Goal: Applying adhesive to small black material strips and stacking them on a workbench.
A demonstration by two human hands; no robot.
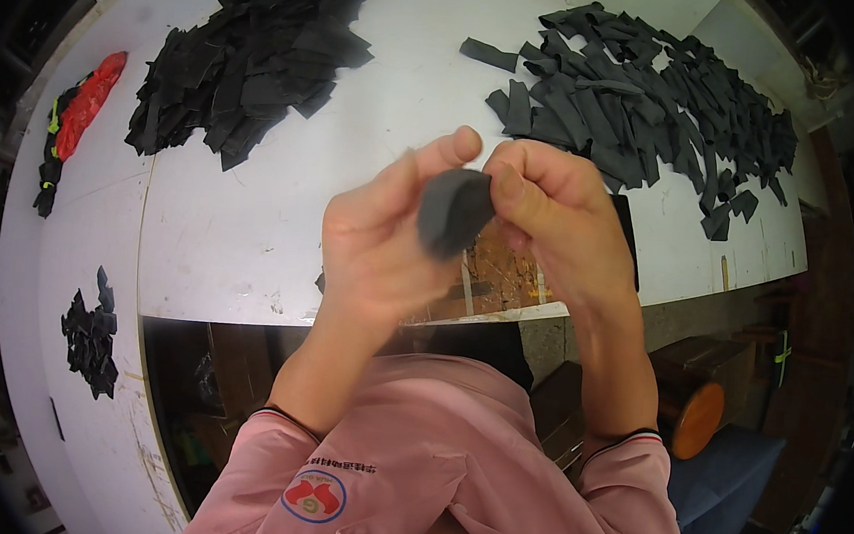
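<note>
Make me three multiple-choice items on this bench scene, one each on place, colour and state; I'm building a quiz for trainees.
1. Where is the red bundle?
A. far left of the table
B. by the right pile
C. in the hands

2. What colour is the piece being held?
A. white
B. dark grey
C. red

3. How is the piece held?
A. lying flat on the table
B. by the left hand alone
C. pinched between the left hand and the right hand

Answers: 1 A, it lies at the table's left edge. 2 B, it matches the dark piles. 3 C, fingers of both hands grip it above the table.
</note>
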